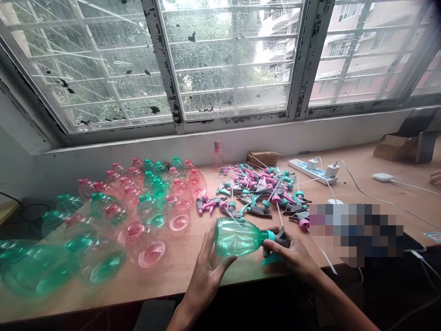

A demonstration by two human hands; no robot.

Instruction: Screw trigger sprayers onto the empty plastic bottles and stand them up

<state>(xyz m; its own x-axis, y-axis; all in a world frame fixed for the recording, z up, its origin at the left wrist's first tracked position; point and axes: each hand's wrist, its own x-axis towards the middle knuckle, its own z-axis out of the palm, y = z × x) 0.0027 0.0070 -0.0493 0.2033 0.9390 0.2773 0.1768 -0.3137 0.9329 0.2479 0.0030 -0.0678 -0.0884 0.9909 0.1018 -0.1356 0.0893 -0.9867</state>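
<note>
A clear green bottle (237, 236) lies sideways in the air above the table's front edge, its neck toward the right. My left hand (208, 273) is closed round its base end, thumb along the underside. At the neck, my right hand (292, 255) grips a grey and turquoise trigger spray head (281, 239). The turquoise collar meets the bottle's mouth; how tightly it sits I cannot tell. Just beyond my hands is a heap of pink, turquoise and grey spray heads (260, 188) with white dip tubes.
Several open pink bottles (136, 248) and green bottles (98, 262) stand on the left of the wooden table (193, 280). A pink bottle with a sprayer (217, 156) is by the wall. Behind right lie a power strip (312, 171) and cables. Another person's hand (436, 177) shows at the right edge.
</note>
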